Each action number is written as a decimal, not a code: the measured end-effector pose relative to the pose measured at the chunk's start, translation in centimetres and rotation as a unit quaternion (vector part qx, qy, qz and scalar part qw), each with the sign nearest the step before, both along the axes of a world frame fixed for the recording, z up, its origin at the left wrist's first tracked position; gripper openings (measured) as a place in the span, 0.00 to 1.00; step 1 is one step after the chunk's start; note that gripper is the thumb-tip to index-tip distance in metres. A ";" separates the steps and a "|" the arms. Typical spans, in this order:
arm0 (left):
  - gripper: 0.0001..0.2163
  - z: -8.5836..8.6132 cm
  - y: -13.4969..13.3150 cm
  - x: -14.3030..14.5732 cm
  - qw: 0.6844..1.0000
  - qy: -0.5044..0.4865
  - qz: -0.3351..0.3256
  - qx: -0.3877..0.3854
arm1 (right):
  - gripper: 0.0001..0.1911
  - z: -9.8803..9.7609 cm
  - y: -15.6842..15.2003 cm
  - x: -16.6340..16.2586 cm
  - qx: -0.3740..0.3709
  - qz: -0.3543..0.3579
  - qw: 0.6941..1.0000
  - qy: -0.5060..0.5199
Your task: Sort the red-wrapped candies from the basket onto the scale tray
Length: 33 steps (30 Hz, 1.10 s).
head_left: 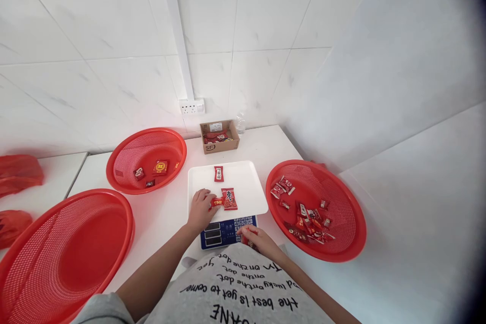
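Observation:
A white weighing scale stands in front of me, its blue keypad panel facing my body. On the scale's tray my left hand has its fingers closed at a small red snack packet. Right beside that lies a larger red packet with a dark character. Farther back on the tray is a red packet with a white label. My right hand is over the keypad's right side, close to my shirt, with its fingers closed on a red snack packet, partly hidden.
To the right, a red basket holds several packets. A back-left red basket has a few packets, and another red basket is nearer left. A cardboard box of packets and a clear plastic bottle stand by the wall.

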<state>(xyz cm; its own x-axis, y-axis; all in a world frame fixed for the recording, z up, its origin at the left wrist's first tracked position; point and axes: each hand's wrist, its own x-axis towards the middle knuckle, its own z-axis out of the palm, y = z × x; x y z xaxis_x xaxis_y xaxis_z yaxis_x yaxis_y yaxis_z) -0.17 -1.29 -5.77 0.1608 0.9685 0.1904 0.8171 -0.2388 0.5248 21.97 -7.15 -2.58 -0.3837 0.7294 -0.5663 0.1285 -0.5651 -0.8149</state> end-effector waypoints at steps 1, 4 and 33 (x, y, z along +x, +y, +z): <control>0.11 0.1 -0.1 -0.1 1.000 -0.005 0.002 -0.004 | 0.28 0.0 0.0 0.0 0.001 0.000 1.000 -0.001; 0.14 0.4 -0.3 -0.5 1.000 -0.018 0.001 -0.019 | 0.29 0.0 -0.1 0.1 0.004 -0.001 1.000 -0.003; 0.23 0.9 -0.3 -0.8 0.983 -0.101 0.006 -0.155 | 0.29 -0.3 -0.3 0.2 0.001 -0.008 1.000 -0.007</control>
